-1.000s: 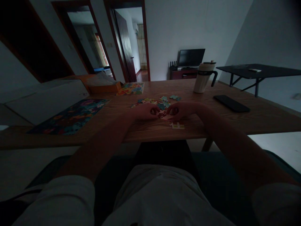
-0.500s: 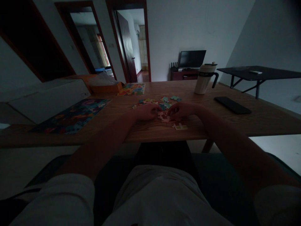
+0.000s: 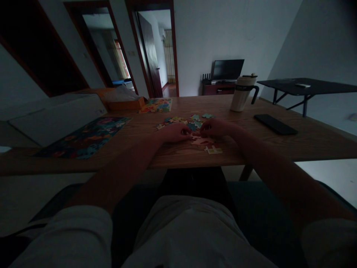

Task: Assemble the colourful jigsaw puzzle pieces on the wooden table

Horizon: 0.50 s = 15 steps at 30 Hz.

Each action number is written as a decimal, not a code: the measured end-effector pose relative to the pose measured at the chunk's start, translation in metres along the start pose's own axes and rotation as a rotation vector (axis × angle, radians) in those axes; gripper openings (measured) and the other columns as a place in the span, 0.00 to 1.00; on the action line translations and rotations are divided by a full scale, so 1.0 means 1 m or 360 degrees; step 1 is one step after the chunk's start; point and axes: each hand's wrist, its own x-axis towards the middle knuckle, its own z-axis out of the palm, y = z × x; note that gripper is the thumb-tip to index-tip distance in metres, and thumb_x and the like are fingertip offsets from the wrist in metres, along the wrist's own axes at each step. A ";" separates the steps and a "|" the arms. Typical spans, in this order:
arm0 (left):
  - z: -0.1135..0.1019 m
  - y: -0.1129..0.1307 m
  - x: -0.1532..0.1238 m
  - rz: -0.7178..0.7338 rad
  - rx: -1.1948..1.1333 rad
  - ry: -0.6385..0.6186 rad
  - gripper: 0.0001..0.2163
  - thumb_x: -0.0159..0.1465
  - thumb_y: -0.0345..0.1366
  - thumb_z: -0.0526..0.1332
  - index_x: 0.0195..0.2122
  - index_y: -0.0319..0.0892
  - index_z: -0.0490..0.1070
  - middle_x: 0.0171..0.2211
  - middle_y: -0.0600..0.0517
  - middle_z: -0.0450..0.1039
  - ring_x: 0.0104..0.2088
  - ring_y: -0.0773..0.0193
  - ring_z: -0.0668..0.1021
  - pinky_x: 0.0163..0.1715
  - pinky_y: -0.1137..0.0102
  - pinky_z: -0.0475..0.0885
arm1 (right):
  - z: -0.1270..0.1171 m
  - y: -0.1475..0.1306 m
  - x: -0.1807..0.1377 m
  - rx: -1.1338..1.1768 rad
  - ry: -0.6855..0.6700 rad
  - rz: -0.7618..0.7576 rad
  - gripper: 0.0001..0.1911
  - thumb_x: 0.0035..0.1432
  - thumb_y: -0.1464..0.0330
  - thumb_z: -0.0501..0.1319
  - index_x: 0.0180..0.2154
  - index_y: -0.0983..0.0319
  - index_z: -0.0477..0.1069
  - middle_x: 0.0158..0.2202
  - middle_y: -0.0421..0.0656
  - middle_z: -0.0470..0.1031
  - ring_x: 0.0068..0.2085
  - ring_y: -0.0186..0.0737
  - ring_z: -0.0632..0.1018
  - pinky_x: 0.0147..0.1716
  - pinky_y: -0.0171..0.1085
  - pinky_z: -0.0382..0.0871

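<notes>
Working near the desk's front edge, I see my left hand (image 3: pixel 175 133) and right hand (image 3: pixel 214 128) pinching a small joined pink puzzle patch (image 3: pixel 201 141); loose pieces (image 3: pixel 192 121) behind remain unplaced, so most is left.

My wooden table (image 3: pixel 306 143) spans the frame's middle. On it lie loose puzzle pieces (image 3: pixel 192 124) at center, a finished puzzle (image 3: pixel 83 137) at left, a smaller puzzle (image 3: pixel 156 105) behind, a mug (image 3: pixel 242 93) and a dark phone (image 3: pixel 275 124) at right.
</notes>
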 end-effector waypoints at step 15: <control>0.005 -0.003 0.005 0.0113 0.0033 0.0008 0.15 0.72 0.42 0.55 0.50 0.44 0.79 0.49 0.47 0.80 0.49 0.58 0.78 0.52 0.66 0.69 | 0.000 -0.012 -0.002 -0.0053 -0.0023 0.0126 0.20 0.58 0.54 0.68 0.47 0.58 0.83 0.38 0.46 0.82 0.35 0.42 0.79 0.36 0.38 0.68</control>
